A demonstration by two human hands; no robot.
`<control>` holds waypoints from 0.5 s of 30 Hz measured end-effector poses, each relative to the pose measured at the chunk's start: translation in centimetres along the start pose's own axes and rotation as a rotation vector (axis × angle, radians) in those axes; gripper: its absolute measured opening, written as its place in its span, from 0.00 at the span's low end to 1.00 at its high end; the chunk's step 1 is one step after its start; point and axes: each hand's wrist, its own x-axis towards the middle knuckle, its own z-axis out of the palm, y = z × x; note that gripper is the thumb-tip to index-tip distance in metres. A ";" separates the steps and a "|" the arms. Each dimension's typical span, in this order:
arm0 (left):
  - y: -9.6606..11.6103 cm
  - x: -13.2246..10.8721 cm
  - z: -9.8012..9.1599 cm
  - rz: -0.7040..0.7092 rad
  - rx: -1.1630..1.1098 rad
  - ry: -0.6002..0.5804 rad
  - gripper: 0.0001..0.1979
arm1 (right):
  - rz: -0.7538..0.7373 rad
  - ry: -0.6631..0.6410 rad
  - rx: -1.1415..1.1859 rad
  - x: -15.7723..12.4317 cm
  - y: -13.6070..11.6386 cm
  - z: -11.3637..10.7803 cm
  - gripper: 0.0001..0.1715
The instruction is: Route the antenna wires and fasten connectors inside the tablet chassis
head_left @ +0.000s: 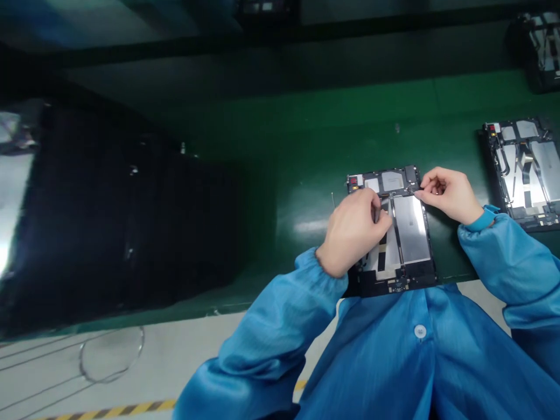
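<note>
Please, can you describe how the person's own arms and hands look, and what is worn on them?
The arms are in the long sleeves of a glossy blue smock. The left sleeve and right sleeve are loose and end in gathered, snug bands: the left cuff and right cuff. The left hand and right hand are bare, without gloves.

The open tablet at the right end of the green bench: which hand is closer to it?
Right hand: closer, just beside the open tablet, not touching it. Left hand: farther away, over a second tablet.
</note>
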 end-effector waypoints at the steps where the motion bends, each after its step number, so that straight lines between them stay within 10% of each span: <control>1: -0.1 0.4 0.0 0.056 -0.016 0.038 0.06 | 0.013 0.002 0.018 0.1 0.0 0.0 0.12; 7: -0.3 4.9 0.2 0.367 -0.159 -0.110 0.08 | 0.039 0.008 0.057 0.2 0.1 -0.1 0.15; 15: -0.2 7.4 -0.5 0.335 -0.260 -0.228 0.05 | 0.059 -0.005 0.085 0.3 0.2 -0.6 0.20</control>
